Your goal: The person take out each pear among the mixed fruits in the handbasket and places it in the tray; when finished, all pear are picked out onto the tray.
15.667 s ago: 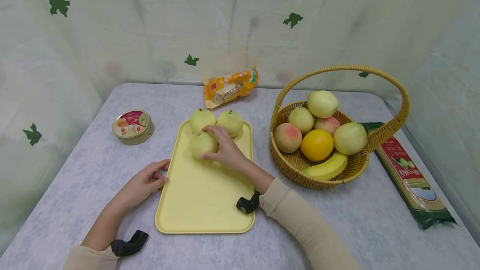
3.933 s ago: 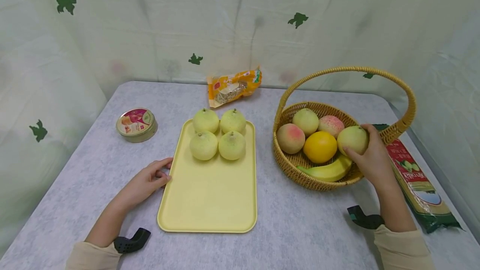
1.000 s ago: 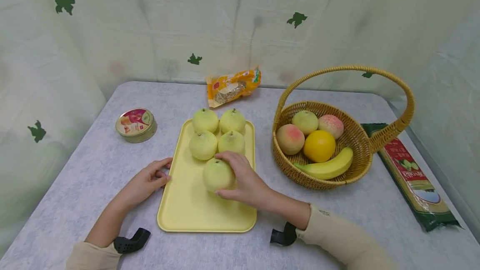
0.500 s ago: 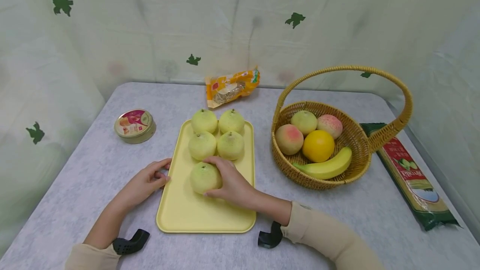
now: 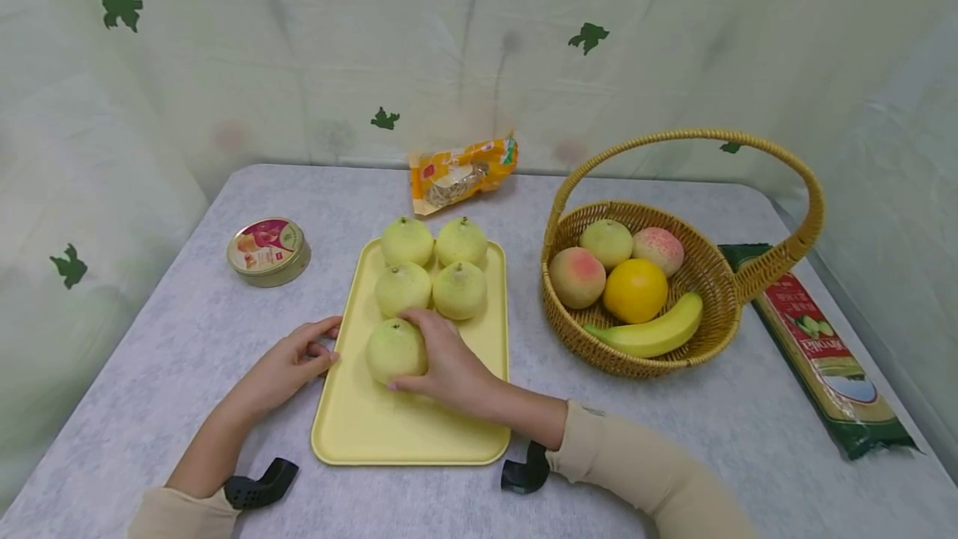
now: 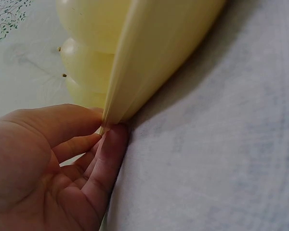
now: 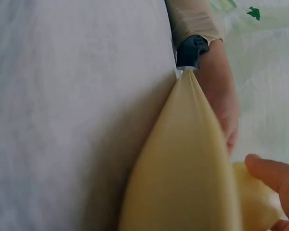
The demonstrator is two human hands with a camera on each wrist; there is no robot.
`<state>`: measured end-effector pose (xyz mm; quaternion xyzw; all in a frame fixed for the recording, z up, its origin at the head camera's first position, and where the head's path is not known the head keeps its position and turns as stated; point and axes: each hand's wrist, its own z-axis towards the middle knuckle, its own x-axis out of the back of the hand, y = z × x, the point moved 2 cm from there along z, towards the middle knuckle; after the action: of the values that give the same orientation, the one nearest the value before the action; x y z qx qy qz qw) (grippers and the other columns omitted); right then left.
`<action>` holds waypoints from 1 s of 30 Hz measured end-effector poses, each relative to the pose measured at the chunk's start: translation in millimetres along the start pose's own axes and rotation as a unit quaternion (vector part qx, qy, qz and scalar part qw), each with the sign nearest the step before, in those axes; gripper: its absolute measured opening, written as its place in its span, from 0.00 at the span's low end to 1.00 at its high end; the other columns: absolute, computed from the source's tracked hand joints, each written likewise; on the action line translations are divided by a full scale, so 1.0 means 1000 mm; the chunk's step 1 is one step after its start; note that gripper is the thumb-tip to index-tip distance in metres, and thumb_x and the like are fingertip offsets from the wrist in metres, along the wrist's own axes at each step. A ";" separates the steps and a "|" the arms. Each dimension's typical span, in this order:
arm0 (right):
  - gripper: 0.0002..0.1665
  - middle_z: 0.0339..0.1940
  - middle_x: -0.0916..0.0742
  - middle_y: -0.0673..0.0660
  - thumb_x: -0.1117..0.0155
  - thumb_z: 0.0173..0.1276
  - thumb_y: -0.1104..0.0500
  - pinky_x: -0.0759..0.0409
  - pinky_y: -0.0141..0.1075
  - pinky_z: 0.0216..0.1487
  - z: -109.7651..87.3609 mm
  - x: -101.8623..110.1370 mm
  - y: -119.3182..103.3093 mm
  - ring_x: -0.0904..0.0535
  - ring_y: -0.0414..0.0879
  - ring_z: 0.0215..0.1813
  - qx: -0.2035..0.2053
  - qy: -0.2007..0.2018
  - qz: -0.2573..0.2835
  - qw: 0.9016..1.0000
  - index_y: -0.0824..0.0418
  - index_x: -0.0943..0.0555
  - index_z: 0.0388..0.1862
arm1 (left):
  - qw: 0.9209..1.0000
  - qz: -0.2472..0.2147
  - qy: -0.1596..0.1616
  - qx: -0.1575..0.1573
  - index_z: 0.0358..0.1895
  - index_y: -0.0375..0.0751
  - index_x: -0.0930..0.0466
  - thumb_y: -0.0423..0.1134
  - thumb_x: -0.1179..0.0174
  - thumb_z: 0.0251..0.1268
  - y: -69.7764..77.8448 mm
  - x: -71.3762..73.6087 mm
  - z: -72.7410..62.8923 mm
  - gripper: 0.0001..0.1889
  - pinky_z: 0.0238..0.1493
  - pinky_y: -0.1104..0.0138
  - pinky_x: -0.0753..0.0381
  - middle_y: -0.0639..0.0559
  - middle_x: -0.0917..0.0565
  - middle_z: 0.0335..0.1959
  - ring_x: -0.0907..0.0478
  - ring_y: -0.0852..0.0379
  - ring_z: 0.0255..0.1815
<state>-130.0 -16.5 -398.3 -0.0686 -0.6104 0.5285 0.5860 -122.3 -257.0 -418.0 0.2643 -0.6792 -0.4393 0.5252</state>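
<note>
My right hand (image 5: 452,364) grips a round pale-green pear (image 5: 391,352) from its right side, low over the left half of the yellow tray (image 5: 412,439). Behind it, more pears (image 5: 460,290) sit close together in two rows of two, filling the tray's far end. At the left edge, my left hand (image 5: 288,364) pinches the tray's rim. The left wrist view shows that thumb above the rim and the fingers (image 6: 111,144) under it. In the right wrist view the tray wall (image 7: 183,168) partly hides the gripped pear (image 7: 255,202).
To the right, a wicker basket (image 5: 621,366) with a tall handle holds a banana, an orange, two peaches and a pear. A green-and-red packet (image 5: 819,348) lies beyond it. A round tin (image 5: 267,252) stands left, an orange snack bag (image 5: 462,175) at the back.
The right hand has taken a pear from the basket and brought it left over the tray, shifting left in the last second. Two pears have also left the basket. The left hand stays put.
</note>
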 end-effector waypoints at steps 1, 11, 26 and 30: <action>0.46 0.60 0.31 0.50 0.29 0.49 0.48 0.40 0.35 0.59 -0.001 0.002 -0.001 0.39 0.43 0.61 -0.006 -0.003 0.004 1.000 0.56 0.41 0.63 | 1.000 0.000 -0.001 -0.001 0.65 0.28 0.44 0.33 0.47 0.64 0.000 0.000 0.000 0.27 0.33 0.70 0.28 0.38 0.33 0.52 0.29 0.60 0.36; 0.36 0.61 0.32 0.50 0.37 0.60 0.50 0.41 0.38 0.60 -0.030 0.052 -0.011 0.40 0.39 0.63 0.016 0.014 0.036 0.999 0.57 0.39 0.64 | 1.000 0.010 -0.003 0.003 0.65 0.29 0.44 0.33 0.48 0.65 0.000 0.000 0.001 0.27 0.35 0.70 0.28 0.39 0.33 0.52 0.29 0.59 0.37; 0.29 0.49 0.21 0.59 0.45 0.64 0.44 0.35 0.33 0.56 -0.063 0.211 -0.009 0.27 0.51 0.51 0.210 0.143 -0.158 0.954 0.68 0.26 0.50 | 1.000 0.012 0.000 0.009 0.65 0.31 0.43 0.34 0.48 0.65 -0.002 -0.001 0.001 0.27 0.35 0.70 0.28 0.40 0.33 0.52 0.29 0.59 0.37; 0.31 0.52 0.22 0.59 0.33 0.56 0.50 0.33 0.40 0.55 -0.058 0.238 0.007 0.29 0.52 0.54 0.153 0.121 -0.192 0.962 0.66 0.27 0.55 | 1.000 0.009 0.000 0.007 0.65 0.31 0.42 0.34 0.48 0.65 -0.003 0.000 0.001 0.27 0.34 0.70 0.28 0.40 0.33 0.52 0.29 0.59 0.37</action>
<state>-160.4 186.8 -264.3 0.0772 -0.4485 0.4809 0.7494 -122.9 -258.0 -420.7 0.2622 -0.6847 -0.4298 0.5269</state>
